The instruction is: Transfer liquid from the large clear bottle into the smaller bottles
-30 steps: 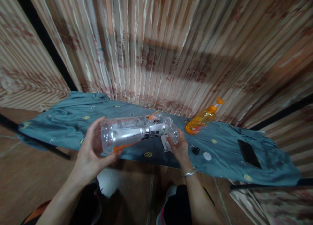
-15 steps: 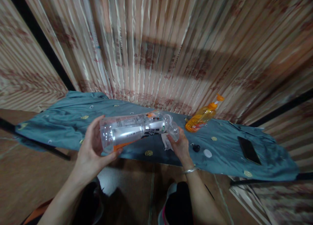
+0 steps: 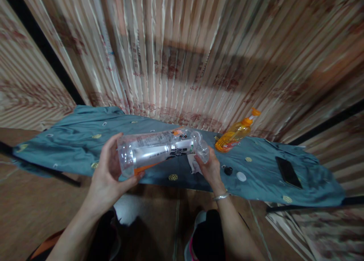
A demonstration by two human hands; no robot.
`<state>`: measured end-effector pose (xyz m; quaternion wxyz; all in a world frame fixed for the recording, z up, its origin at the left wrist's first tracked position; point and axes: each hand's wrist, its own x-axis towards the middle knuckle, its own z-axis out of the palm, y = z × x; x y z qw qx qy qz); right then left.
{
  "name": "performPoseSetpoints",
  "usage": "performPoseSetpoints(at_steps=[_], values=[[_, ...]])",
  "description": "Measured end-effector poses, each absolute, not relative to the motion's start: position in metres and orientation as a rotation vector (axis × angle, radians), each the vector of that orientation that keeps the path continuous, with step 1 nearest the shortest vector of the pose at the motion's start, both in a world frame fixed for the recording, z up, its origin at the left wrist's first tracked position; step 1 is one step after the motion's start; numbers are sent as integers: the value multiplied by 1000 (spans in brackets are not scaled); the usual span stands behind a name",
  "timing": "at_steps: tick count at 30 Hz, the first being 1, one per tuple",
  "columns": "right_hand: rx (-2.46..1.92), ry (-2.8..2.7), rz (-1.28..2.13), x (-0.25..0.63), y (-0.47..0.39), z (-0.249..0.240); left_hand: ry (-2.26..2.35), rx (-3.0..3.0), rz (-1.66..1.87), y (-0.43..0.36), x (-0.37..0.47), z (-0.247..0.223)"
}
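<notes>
A large clear plastic bottle (image 3: 155, 151) with a silver and orange label lies sideways in the air over the cloth. Wrapped round its base end is my left hand (image 3: 109, 172), thumb below. At the neck end, my right hand (image 3: 211, 168) pinches a small clear rounded plastic piece (image 3: 202, 152), which touches or sits right beside the bottle's mouth. A silver bracelet is on my right wrist. Under the bottle neck, a crumpled white piece (image 3: 194, 164) rests on the cloth, partly hidden by my right hand.
A blue-green patterned cloth (image 3: 159, 179) covers the narrow table. To the right are an orange pump bottle (image 3: 231, 138), a black cap (image 3: 228, 171), a white disc (image 3: 241, 176) and a dark phone (image 3: 288, 172). Behind hangs a striped curtain (image 3: 176, 64); dark poles stand at both sides.
The view has shifted very slightly. Both hands keep their hold, and the bottle and clear piece look almost the same as before.
</notes>
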<state>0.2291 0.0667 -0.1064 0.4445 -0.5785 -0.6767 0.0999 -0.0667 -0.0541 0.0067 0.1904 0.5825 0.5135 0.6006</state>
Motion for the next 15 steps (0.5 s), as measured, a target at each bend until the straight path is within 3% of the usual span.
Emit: performPoseSetpoints(at_steps=[15], values=[[-1411,-1700,259,231,67,-108,1475,1710,1683,-55,-68,3]])
